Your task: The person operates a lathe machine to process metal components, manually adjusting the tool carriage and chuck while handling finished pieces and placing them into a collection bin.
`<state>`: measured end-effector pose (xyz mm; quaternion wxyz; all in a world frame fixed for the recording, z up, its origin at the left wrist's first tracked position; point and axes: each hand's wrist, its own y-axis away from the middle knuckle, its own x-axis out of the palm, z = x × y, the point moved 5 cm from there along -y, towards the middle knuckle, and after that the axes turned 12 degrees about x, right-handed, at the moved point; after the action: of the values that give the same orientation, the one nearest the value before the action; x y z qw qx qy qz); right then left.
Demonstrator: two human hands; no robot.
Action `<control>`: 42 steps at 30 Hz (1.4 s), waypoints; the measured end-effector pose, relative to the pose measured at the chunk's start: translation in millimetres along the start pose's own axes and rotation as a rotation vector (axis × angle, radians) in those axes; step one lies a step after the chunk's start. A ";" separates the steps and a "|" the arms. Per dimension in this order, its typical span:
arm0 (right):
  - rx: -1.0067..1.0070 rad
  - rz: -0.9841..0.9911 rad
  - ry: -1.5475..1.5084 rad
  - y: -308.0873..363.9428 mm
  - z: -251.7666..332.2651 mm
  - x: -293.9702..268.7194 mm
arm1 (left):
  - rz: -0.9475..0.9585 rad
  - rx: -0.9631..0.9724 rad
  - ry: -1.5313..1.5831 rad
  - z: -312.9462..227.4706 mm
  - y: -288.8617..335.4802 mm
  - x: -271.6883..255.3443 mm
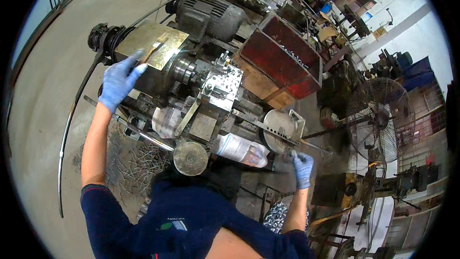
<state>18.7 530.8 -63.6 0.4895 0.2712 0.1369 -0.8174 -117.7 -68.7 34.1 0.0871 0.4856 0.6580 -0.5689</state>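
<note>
My left hand (119, 82), in a blue glove, is closed around what looks like a small brush (154, 52), slim with a dark end. It is over the brass-coloured cover (136, 43) of a small lathe-like machine; motion blurs the fingers slightly. Right of the cover are the machine's chuck (184, 71) and a shiny metal tool block (223, 86) strewn with chips. My right hand (303, 169), gloved too, has its fingers drawn together beside the end of a perforated metal bar (273, 130). Whatever lies in its fingers is too small to make out.
A red metal bin (282, 55) holding small parts stands behind the machine, near an electric motor (208, 17). Metal shavings (139, 163) litter the floor. By my right arm is a container of shiny metal parts (278, 216). A large fan (381, 117) stands at right.
</note>
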 end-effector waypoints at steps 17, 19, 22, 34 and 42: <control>0.479 -0.005 1.219 -128.2 -113.0 -72.7 | 0.981 -0.334 -0.433 182.3 295.2 168.7; 0.460 -0.113 1.200 -107.0 -126.1 -78.0 | 0.896 -0.275 -0.442 147.7 246.0 159.9; 0.420 -0.191 1.130 -83.6 -135.8 -76.5 | 1.098 0.034 -0.559 176.6 231.4 168.2; 0.538 -0.292 1.035 76.8 -278.8 -172.4 | -0.125 -0.923 0.470 242.6 279.2 44.2; 0.742 -0.297 1.000 124.9 -310.1 -199.0 | -0.746 -1.105 0.335 154.5 191.6 67.2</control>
<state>298.2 766.6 -196.3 0.1217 0.7495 0.0928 -0.6441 -78.4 -183.9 -190.1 0.0174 0.1925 0.9793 -0.0591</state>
